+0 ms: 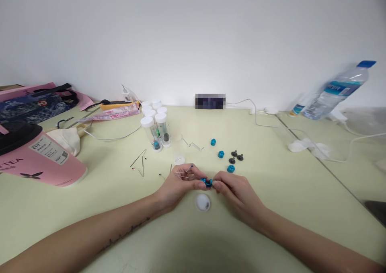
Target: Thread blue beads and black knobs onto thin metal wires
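Between the fingers of my left hand (182, 186) is a small shiny blue metal part (207, 182). A thin bent wire (184, 177) with a dark tip sticks out to the left over the same hand. My right hand (237, 188) is closed in a pinch at the right end of the blue part; what its fingertips grip is too small to make out. Just below the hands lies a white round cap (203, 202) with tiny dark bits in it. Blue knob-like pieces (230, 169) and black flanged pieces (232, 160) lie beyond my right hand.
Capped clear tubes (156, 130) stand in a cluster at the back left. Loose bent wires (142, 166) lie in front of them. A pink cup (45, 156) is at far left, a water bottle (334, 92) at back right. White cables (271, 125) cross the right side.
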The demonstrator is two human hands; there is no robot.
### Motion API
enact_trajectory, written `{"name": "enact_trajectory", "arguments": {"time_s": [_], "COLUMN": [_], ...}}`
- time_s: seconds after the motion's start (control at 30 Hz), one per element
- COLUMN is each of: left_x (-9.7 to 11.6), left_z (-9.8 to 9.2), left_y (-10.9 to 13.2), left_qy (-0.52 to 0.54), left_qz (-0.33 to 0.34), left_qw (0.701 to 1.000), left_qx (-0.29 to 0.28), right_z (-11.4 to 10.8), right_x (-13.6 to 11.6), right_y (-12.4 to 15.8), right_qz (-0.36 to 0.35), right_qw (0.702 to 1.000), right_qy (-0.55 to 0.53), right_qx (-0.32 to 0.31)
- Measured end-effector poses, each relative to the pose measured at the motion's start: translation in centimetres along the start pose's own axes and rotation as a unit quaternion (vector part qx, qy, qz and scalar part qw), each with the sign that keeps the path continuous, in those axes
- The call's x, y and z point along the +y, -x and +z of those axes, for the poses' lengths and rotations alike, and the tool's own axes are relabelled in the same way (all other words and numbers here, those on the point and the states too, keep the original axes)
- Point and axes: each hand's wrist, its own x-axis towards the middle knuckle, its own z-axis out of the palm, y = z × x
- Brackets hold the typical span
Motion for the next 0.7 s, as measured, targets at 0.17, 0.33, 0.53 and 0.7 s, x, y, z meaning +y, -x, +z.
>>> {"name": "enact_trajectory", "arguments": {"time_s": [0.17, 0.33, 0.53, 0.7], "left_x": [-0.01, -0.02, -0.02, -0.12], "left_z": [-0.02, -0.09, -0.11, -0.12], "left_y": [-0.13, -0.06, -0.05, -0.07], "left_qy": [0.005, 0.008, 0.006, 0.009], "left_qz": [0.012, -0.005, 0.003, 0.000], "left_qw": [1.000, 1.000, 1.000, 0.999], "left_qx": [0.004, -0.016, -0.011, -0.033], "right_z": [0.27, 0.13, 0.24, 0.11], "right_x": [0.11, 0.14, 0.07, 0.04], "right_y": [0.25, 0.24, 0.30, 0.21], "right_qz": [0.008, 0.008, 0.024, 0.013], "right_qw": [0.999, 1.000, 0.999, 0.999], "right_qy": [-0.025, -0.022, -0.042, -0.025], "right_qx": [0.032, 0.001, 0.012, -0.026]}}
